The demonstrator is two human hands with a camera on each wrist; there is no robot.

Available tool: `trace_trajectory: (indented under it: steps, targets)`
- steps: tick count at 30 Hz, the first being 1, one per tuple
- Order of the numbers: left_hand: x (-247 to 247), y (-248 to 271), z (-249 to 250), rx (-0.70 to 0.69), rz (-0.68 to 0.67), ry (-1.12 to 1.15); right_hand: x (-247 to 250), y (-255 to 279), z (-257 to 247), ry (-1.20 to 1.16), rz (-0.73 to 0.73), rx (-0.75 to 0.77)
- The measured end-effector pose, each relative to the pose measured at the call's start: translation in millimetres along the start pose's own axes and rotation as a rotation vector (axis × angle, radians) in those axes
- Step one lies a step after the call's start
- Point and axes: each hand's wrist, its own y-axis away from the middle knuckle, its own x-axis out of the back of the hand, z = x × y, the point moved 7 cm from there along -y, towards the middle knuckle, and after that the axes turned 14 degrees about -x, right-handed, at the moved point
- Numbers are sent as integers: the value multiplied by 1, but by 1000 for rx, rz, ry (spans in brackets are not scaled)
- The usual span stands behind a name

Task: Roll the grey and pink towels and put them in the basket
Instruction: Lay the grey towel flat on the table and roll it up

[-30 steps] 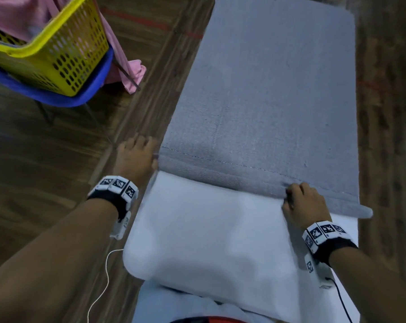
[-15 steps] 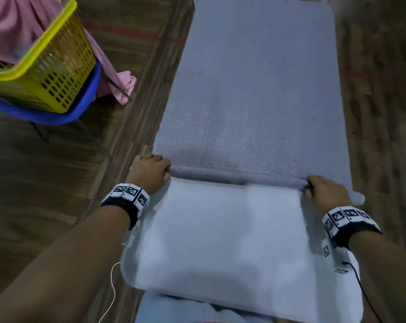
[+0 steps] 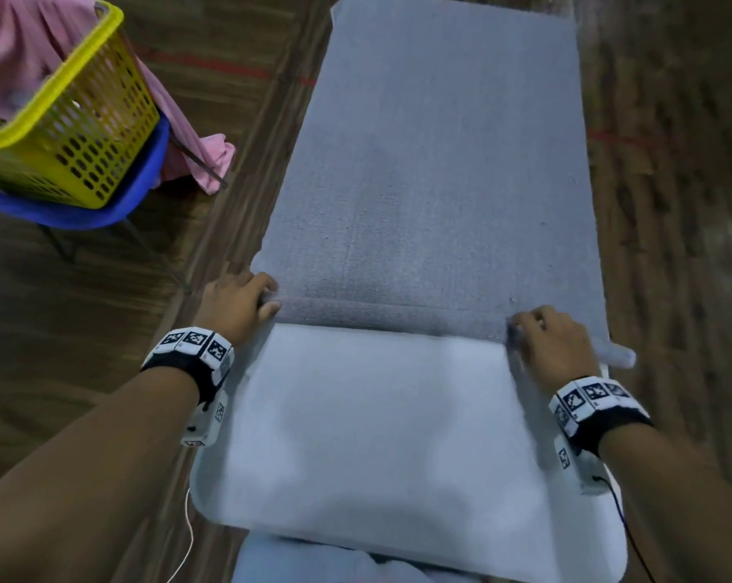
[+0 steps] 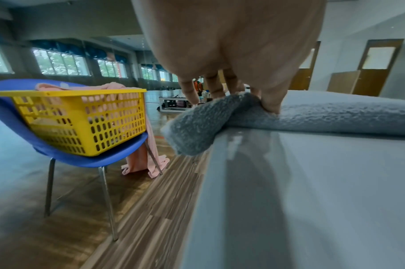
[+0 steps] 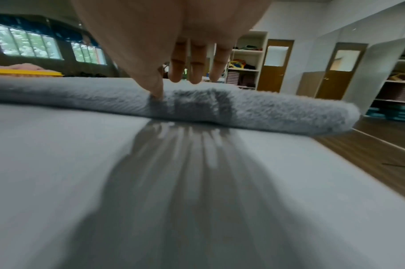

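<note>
Grey towel [image 3: 436, 170] lies flat lengthwise on the white table [image 3: 381, 435], far end stretched away from the person, near end turned over into a thin roll [image 3: 389, 319] that spans the width; laid long like this so the roll can be pushed straight up the cloth, judging by the task. Roll is only a turn or so thick, so rolling looks barely started. Left hand [image 3: 236, 305] sits at the roll's left end at the table edge, fingers curled over the top and thumb tucked under, pinching the roll; left wrist view shows the towel corner [image 4: 194, 125] hanging off the table side beside the thumb. Right hand [image 3: 553, 345] is at the right end, a bit in from the tip, which sticks out past the table edge [image 3: 616, 357]; right wrist view shows the thumb [image 5: 156, 87] pressed into the pile and three fingers [image 5: 194, 69] draped over the top, bent, gripping the roll. One hand on each end likely keeps the roll even and tight across. Yellow basket [image 3: 67, 115] sits on a blue chair [image 3: 116, 199] to the left, well apart from the table; pink towel [image 3: 15, 48] is bunched in it and hangs down its far side towards the wooden floor [image 3: 82, 330], not rolled. Head view is slightly motion blurred.
</note>
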Motion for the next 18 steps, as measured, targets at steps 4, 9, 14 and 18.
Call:
trace_trajectory:
  steps: [4, 9, 14, 18]
  targets:
    - [2, 19, -17, -30, 4, 65, -18, 16, -10, -45, -26, -50]
    - [6, 18, -26, -119, -7, 40, -20, 15, -18, -56, -21, -166]
    - [10, 3, -40, -214, -16, 65, -20, 11, -26, -48, -67, -308]
    - [2, -6, -67, -78, -112, 109, -20, 11, -31, -30, -63, -363]
